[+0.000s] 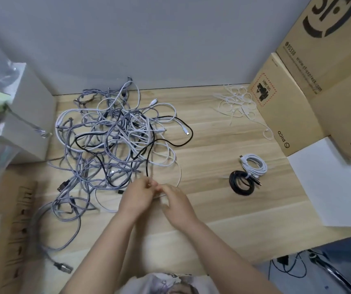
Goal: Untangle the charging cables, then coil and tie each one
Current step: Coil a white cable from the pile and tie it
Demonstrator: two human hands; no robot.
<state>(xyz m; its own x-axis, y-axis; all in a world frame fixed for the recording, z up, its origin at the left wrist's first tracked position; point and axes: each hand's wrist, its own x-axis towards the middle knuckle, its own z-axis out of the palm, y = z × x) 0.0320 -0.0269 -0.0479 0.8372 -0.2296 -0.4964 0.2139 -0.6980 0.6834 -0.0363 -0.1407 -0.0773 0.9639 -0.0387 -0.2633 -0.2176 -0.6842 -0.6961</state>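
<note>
A big tangle of grey braided, white and black charging cables (115, 141) covers the left half of the wooden table (223, 209). Both hands meet at its near edge. My left hand (138, 196) pinches the end of a black cable (149, 158) that runs up into the heap. My right hand (174, 200) curls its fingers round a thin white cable (178, 177) right beside it. To the right lie a coiled white cable (254, 165) and a coiled black cable (241, 183), touching each other. White cable ties (236, 102) are heaped at the back right.
Cardboard boxes (310, 85) stand along the right side with a white sheet (331, 183) in front. A grey box (28, 115) and plastic bags sit at the left, over another carton (13, 230). Wall runs behind the table.
</note>
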